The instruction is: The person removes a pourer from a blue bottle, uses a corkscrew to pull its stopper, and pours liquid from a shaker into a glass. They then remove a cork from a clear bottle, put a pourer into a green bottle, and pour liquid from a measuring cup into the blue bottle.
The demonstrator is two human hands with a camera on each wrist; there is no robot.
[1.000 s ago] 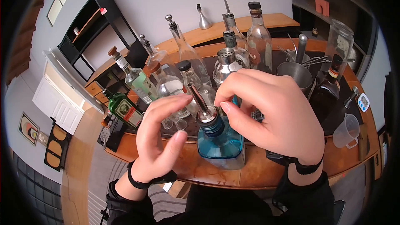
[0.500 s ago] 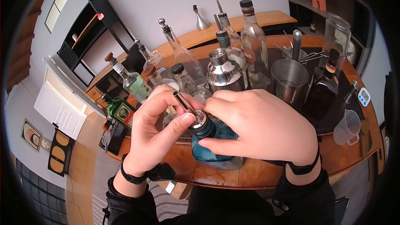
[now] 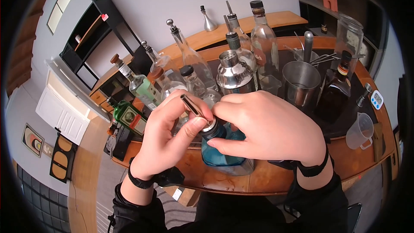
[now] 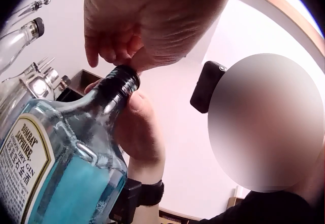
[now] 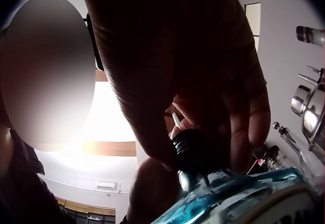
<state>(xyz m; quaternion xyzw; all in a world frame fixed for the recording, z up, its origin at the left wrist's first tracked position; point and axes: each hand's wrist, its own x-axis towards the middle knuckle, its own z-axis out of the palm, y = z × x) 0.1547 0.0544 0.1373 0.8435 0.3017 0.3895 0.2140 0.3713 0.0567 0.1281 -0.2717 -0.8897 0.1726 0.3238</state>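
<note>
A blue-tinted square gin bottle (image 3: 226,157) stands at the front of the wooden table, a metal pour spout (image 3: 191,105) in its mouth. My left hand (image 3: 166,133) pinches the spout near its base between thumb and fingers. Around the bottle's neck, just below the spout, my right hand (image 3: 276,127) holds on, thumb on the near side. The left wrist view shows the bottle's label (image 4: 28,165) and the black ringed neck (image 4: 119,84), with the right hand (image 4: 142,127) behind it. In the right wrist view, the right hand's fingers are dark and partly hide the neck.
Behind the hands stand a cocktail shaker (image 3: 235,75), a metal mixing tin (image 3: 302,82) and several glass bottles. A green bottle (image 3: 129,114) is on the left. A dark bottle (image 3: 334,90), a jigger (image 3: 364,95), a timer (image 3: 376,100) and a plastic measuring cup (image 3: 359,130) stand right.
My left hand has moved right and taken hold of the spout. The right hand has come down from beside the spout to the bottle's neck. Over the last half second both barely move.
</note>
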